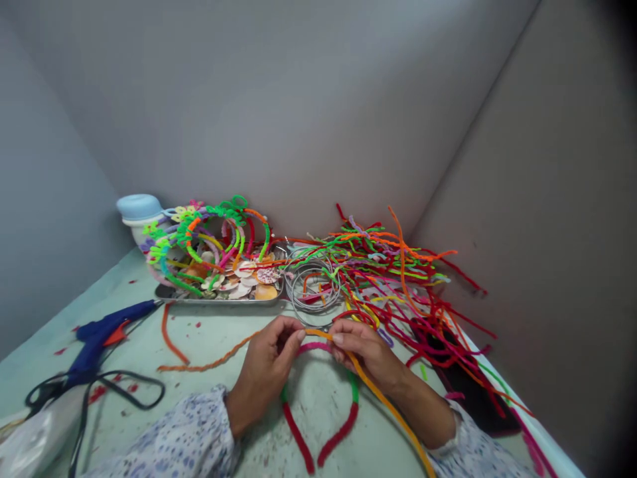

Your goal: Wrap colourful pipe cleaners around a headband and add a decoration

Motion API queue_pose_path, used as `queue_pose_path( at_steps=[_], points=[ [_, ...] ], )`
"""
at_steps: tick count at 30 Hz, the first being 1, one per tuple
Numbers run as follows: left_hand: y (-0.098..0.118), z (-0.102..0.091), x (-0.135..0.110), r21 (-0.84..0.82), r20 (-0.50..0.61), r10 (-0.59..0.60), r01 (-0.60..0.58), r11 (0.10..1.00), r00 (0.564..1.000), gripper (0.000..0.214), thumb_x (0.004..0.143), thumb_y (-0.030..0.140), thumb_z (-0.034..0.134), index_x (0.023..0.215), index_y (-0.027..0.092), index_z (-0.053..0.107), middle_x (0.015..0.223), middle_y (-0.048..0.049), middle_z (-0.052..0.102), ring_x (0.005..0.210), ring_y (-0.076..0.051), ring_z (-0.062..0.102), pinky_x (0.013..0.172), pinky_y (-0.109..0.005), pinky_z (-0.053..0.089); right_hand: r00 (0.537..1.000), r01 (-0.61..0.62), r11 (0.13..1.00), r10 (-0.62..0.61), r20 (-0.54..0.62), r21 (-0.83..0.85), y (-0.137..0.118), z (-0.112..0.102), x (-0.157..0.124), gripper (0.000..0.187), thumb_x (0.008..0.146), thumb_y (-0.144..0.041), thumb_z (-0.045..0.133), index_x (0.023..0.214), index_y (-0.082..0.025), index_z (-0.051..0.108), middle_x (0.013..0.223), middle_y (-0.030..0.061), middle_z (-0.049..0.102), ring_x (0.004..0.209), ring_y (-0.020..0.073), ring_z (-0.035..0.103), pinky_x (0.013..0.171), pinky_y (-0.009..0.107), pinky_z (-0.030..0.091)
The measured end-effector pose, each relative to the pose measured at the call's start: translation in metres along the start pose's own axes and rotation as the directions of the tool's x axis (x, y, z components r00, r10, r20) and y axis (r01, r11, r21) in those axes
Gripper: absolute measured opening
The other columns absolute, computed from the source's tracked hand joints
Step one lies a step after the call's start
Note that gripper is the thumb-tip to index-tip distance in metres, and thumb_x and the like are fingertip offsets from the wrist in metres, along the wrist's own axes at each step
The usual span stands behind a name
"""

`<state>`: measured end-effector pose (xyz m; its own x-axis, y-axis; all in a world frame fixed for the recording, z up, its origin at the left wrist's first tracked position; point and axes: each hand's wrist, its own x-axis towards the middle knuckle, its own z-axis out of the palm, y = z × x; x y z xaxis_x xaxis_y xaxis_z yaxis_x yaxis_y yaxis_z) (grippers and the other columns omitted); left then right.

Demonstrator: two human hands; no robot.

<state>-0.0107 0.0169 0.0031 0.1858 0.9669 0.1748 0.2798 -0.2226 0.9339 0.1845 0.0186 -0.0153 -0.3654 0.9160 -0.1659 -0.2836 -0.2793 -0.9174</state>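
Observation:
An orange pipe cleaner (317, 333) stretches between my hands. My left hand (266, 368) pinches it between thumb and fingertips, and an orange strand (209, 365) trails leftward from that hand. Closed on the other side, my right hand (373, 358) grips it too; a yellow-orange length (391, 405) runs from there down past my right wrist. Whether both lengths are one piece, I cannot tell. Just below the fingers is a headband (343, 435) wrapped in pink at the top, green on the sides and red at the ends. My hands partly cover its upper curve.
A blue glue gun (94, 342) with a black cord lies left. Behind it, a metal tray (223, 302) holds shells (243, 282) and decorated headbands (192, 232), beside a blue-lidded container (142, 209). Bare metal hoops (311, 299) and tangled pipe cleaners (393, 259) lie right, partly over a dark flat object (478, 405).

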Motion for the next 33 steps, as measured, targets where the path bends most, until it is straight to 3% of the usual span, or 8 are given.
queue_pose_path(
  at_steps=[5,10,17,23,30,33],
  points=[
    [-0.001,-0.002,0.001,0.012,-0.010,-0.025,0.026,1.000,1.000,0.017,0.088,0.035,0.054,0.083,0.019,0.059,0.073,0.0006,0.058,0.066,-0.014,0.050,0.060,-0.022,0.038,1.000,-0.008,1.000,0.008,-0.007,-0.030,-0.001,0.001,-0.001,0.024,0.074,-0.038,0.070,0.077,-0.017,0.060,0.057,-0.0033,0.054,0.048,0.0064,0.042,0.046,0.019,0.025],
    [-0.004,-0.002,0.001,-0.005,-0.004,-0.062,0.062,0.998,0.998,0.018,0.089,0.036,0.054,0.083,0.020,0.059,0.070,0.0013,0.056,0.065,-0.015,0.049,0.059,-0.022,0.037,1.000,0.029,0.979,-0.028,0.008,-0.203,-0.002,0.004,-0.002,0.027,0.080,-0.042,0.065,0.077,-0.016,0.060,0.060,-0.0026,0.056,0.048,0.0061,0.041,0.045,0.019,0.026],
    [-0.006,-0.003,0.001,0.049,0.142,0.003,-0.011,0.999,0.990,0.020,0.093,0.036,0.049,0.098,0.021,0.061,0.088,-0.0017,0.065,0.080,-0.017,0.057,0.073,-0.025,0.042,0.999,0.006,0.931,-0.022,-0.040,-0.365,-0.006,0.010,-0.004,0.030,0.080,-0.046,0.064,0.076,-0.017,0.058,0.053,-0.0059,0.050,0.039,0.0045,0.035,0.038,0.019,0.024],
    [-0.008,-0.005,0.000,0.128,0.129,-0.007,-0.009,0.992,0.992,0.031,0.094,0.040,0.044,0.075,0.018,0.056,0.065,0.0019,0.052,0.062,-0.014,0.048,0.059,-0.024,0.035,0.999,0.024,0.892,-0.039,-0.024,-0.452,-0.008,0.011,-0.005,0.024,0.082,-0.039,0.062,0.075,-0.016,0.059,0.048,-0.0087,0.042,0.041,0.0041,0.033,0.040,0.017,0.024],
    [-0.007,-0.008,0.001,0.110,0.111,-0.014,0.002,0.994,0.994,0.036,0.093,0.044,0.043,0.069,0.018,0.047,0.062,0.0033,0.044,0.060,-0.013,0.042,0.056,-0.023,0.031,0.999,0.038,0.860,-0.042,0.005,-0.509,-0.014,0.014,-0.009,0.024,0.082,-0.038,0.063,0.073,-0.016,0.057,0.051,-0.0085,0.042,0.045,0.0042,0.034,0.041,0.016,0.024],
    [-0.008,-0.010,0.004,0.068,0.161,-0.049,0.038,0.997,0.986,0.037,0.092,0.045,0.044,0.067,0.018,0.045,0.061,0.0039,0.041,0.059,-0.012,0.039,0.055,-0.022,0.031,0.999,0.027,0.869,-0.036,-0.010,-0.494,-0.012,0.013,-0.007,0.022,0.082,-0.037,0.063,0.075,-0.016,0.058,0.052,-0.0081,0.044,0.044,0.0041,0.036,0.041,0.016,0.026]
  ],
)
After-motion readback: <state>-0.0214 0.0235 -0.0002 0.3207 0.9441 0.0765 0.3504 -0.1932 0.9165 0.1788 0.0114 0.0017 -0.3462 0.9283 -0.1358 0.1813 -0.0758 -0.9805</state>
